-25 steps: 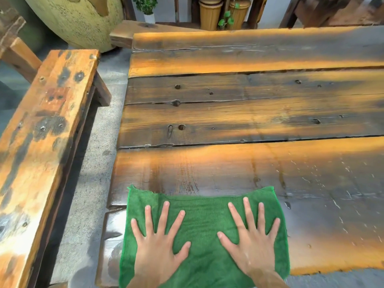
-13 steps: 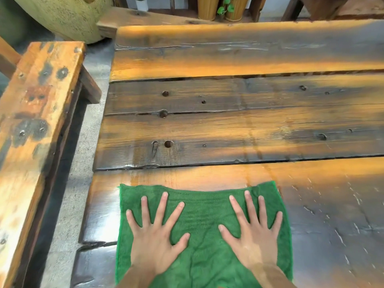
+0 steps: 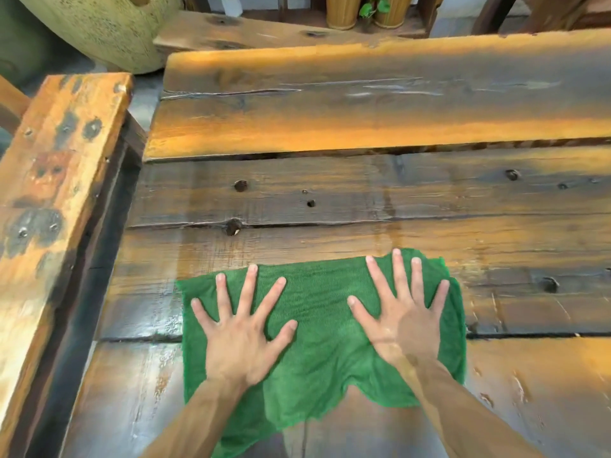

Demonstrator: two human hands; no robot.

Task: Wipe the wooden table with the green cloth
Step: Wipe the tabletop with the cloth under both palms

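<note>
With both the left hand (image 3: 239,338) and right hand (image 3: 401,325) pressing flat, fingers spread wide and gripping nothing, on the green cloth (image 3: 317,328) at 6 o'clock on the counter (image 3: 330,200), its loose near edge could bunch or snag in the plank gaps.

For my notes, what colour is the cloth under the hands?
Green cloth, plain, no pattern; head view.
</note>
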